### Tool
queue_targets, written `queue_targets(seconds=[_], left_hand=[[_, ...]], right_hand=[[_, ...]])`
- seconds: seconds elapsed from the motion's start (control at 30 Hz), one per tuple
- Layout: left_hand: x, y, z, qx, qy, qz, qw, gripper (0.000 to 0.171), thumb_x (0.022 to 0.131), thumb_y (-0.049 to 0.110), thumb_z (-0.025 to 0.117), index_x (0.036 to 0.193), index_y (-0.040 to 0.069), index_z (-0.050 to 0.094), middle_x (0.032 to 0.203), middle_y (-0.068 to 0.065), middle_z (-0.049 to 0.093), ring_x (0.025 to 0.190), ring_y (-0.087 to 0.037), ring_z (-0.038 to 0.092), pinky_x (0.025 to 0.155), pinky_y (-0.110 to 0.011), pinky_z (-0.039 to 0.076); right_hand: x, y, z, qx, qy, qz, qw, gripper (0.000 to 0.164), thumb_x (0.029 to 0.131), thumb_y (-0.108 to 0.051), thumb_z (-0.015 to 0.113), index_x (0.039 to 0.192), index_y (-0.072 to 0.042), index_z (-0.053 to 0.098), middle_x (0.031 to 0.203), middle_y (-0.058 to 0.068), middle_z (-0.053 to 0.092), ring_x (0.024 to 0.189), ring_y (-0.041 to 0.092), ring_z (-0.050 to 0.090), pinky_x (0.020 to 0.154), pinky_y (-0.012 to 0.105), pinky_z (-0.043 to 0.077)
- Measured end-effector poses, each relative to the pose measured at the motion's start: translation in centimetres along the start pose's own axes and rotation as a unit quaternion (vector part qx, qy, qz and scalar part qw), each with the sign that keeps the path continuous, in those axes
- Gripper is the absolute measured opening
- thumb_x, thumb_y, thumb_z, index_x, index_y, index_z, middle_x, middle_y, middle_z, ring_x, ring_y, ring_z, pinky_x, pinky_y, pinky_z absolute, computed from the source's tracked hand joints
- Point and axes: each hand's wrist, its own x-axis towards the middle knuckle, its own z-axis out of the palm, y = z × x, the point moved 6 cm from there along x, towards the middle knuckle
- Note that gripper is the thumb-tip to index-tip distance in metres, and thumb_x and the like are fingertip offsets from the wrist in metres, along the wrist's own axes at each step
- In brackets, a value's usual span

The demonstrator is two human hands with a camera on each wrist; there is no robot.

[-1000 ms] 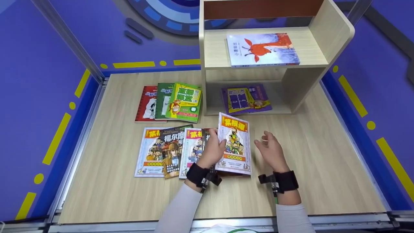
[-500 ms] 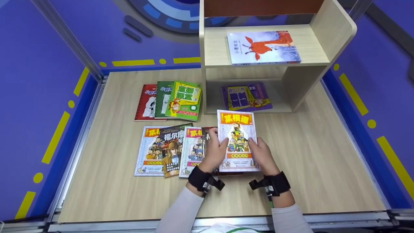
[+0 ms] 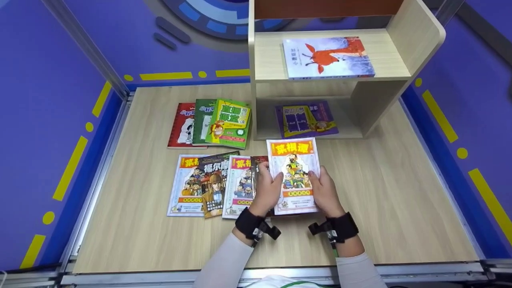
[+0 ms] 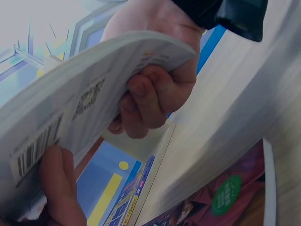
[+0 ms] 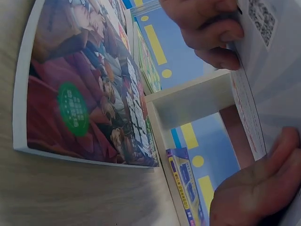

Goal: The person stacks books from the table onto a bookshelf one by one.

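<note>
A white paperback book (image 3: pixel 295 188) with an orange title band is held cover up above the table. My left hand (image 3: pixel 267 190) grips its left edge, thumb on the cover and fingers underneath. On its right edge, my right hand (image 3: pixel 325 192) holds it the same way. The left wrist view shows the book's back cover (image 4: pixel 94 94) with a barcode, both hands' fingers curled against it. Beneath lies a dark red book (image 5: pixel 61 99) on the table, mostly hidden from the head view. It belongs to an overlapping row with a detective-cover book (image 3: pixel 215 188) and two more white books.
A red book (image 3: pixel 180 128), a green book and a yellow-green book (image 3: pixel 230 124) overlap behind the row. The wooden shelf (image 3: pixel 418 40) at the back holds a deer-cover book (image 3: pixel 328 58) on top and purple books (image 3: pixel 306 118) below. Blue panels surround the table (image 3: pixel 132 240).
My right hand has come in from the right and taken hold of the book's right edge. The book has turned to face the head camera more squarely. The left hand keeps its grip.
</note>
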Motion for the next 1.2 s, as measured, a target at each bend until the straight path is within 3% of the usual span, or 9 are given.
queue_targets(seconds=[0.1, 0.2, 0.4, 0.5, 0.67, 0.8, 0.9, 1.0, 1.2], left_hand=[[0.0, 0.0, -0.1, 0.004, 0.009, -0.011, 0.9999, 0.045, 0.106, 0.019, 0.058, 0.139, 0.000, 0.034, 0.126, -0.032, 0.058, 0.106, -0.036, 0.059, 0.104, -0.050, 0.049], [0.2, -0.1, -0.1, 0.020, 0.008, -0.023, 0.9995, 0.050, 0.105, 0.026, 0.062, 0.139, 0.001, 0.035, 0.134, -0.032, 0.058, 0.117, -0.034, 0.059, 0.109, -0.050, 0.048], [1.7, 0.3, -2.2, 0.103, -0.018, -0.013, 0.9944, 0.057, 0.103, 0.048, 0.065, 0.136, 0.008, 0.042, 0.094, -0.012, 0.067, 0.078, -0.024, 0.063, 0.074, -0.038, 0.053], [3.2, 0.5, -3.9, 0.128, -0.057, -0.009, 0.9901, 0.054, 0.104, 0.053, 0.063, 0.133, 0.009, 0.050, 0.097, -0.008, 0.067, 0.082, -0.021, 0.063, 0.075, -0.035, 0.054], [5.6, 0.5, -5.2, 0.101, -0.177, -0.023, 0.9787, 0.046, 0.108, 0.049, 0.056, 0.129, 0.008, 0.059, 0.113, -0.014, 0.070, 0.090, -0.022, 0.067, 0.084, -0.038, 0.060], [6.4, 0.6, -4.4, 0.076, -0.284, -0.027, 0.9553, 0.044, 0.111, 0.046, 0.049, 0.130, 0.007, 0.061, 0.110, -0.012, 0.069, 0.086, -0.018, 0.068, 0.078, -0.030, 0.060], [6.2, 0.8, -3.6, 0.075, -0.346, -0.032, 0.9348, 0.045, 0.112, 0.047, 0.046, 0.131, 0.008, 0.060, 0.105, -0.008, 0.067, 0.084, -0.016, 0.067, 0.072, -0.027, 0.059], [5.8, 0.9, -3.1, 0.080, -0.369, -0.038, 0.9254, 0.046, 0.113, 0.046, 0.045, 0.134, 0.007, 0.059, 0.101, -0.007, 0.067, 0.081, -0.016, 0.068, 0.070, -0.027, 0.059], [5.6, 0.7, -2.6, 0.137, -0.358, -0.011, 0.9236, 0.053, 0.113, 0.042, 0.048, 0.147, 0.003, 0.054, 0.099, -0.007, 0.067, 0.076, -0.014, 0.067, 0.070, -0.026, 0.058]], right_hand=[[0.2, 0.0, 0.0, 0.000, 0.000, -0.003, 1.000, 0.035, 0.115, -0.023, 0.043, 0.144, -0.005, 0.049, 0.104, 0.017, 0.067, 0.082, 0.017, 0.065, 0.069, 0.026, 0.054], [0.4, 0.1, -0.4, -0.003, -0.003, -0.007, 1.000, 0.034, 0.115, -0.022, 0.044, 0.143, -0.003, 0.050, 0.103, 0.018, 0.067, 0.080, 0.017, 0.066, 0.067, 0.027, 0.055], [0.8, 0.3, -2.2, -0.038, -0.051, -0.026, 0.998, 0.032, 0.115, -0.024, 0.046, 0.138, -0.003, 0.052, 0.097, 0.016, 0.067, 0.076, 0.017, 0.066, 0.064, 0.027, 0.056], [0.8, 0.3, -3.0, -0.053, -0.093, -0.032, 0.994, 0.032, 0.115, -0.027, 0.046, 0.138, -0.004, 0.051, 0.095, 0.016, 0.068, 0.074, 0.019, 0.069, 0.063, 0.029, 0.058], [0.4, 0.2, -2.7, -0.053, -0.160, -0.020, 0.986, 0.033, 0.115, -0.031, 0.048, 0.138, -0.007, 0.050, 0.096, 0.014, 0.070, 0.076, 0.024, 0.073, 0.063, 0.032, 0.061], [0.0, 0.1, -1.6, -0.053, -0.206, -0.023, 0.977, 0.034, 0.114, -0.031, 0.049, 0.137, -0.006, 0.050, 0.096, 0.013, 0.071, 0.077, 0.025, 0.074, 0.064, 0.032, 0.061], [-0.3, 0.1, -0.8, -0.051, -0.228, -0.024, 0.972, 0.036, 0.114, -0.032, 0.049, 0.138, -0.004, 0.049, 0.097, 0.013, 0.071, 0.078, 0.026, 0.074, 0.066, 0.032, 0.062], [-0.5, 0.0, -0.5, -0.050, -0.239, -0.024, 0.970, 0.038, 0.114, -0.032, 0.050, 0.139, -0.004, 0.048, 0.098, 0.014, 0.071, 0.079, 0.026, 0.074, 0.066, 0.033, 0.062], [-0.6, 0.2, -0.4, -0.050, -0.249, -0.026, 0.967, 0.037, 0.114, -0.032, 0.050, 0.138, -0.004, 0.049, 0.099, 0.014, 0.071, 0.079, 0.026, 0.075, 0.066, 0.032, 0.062]])
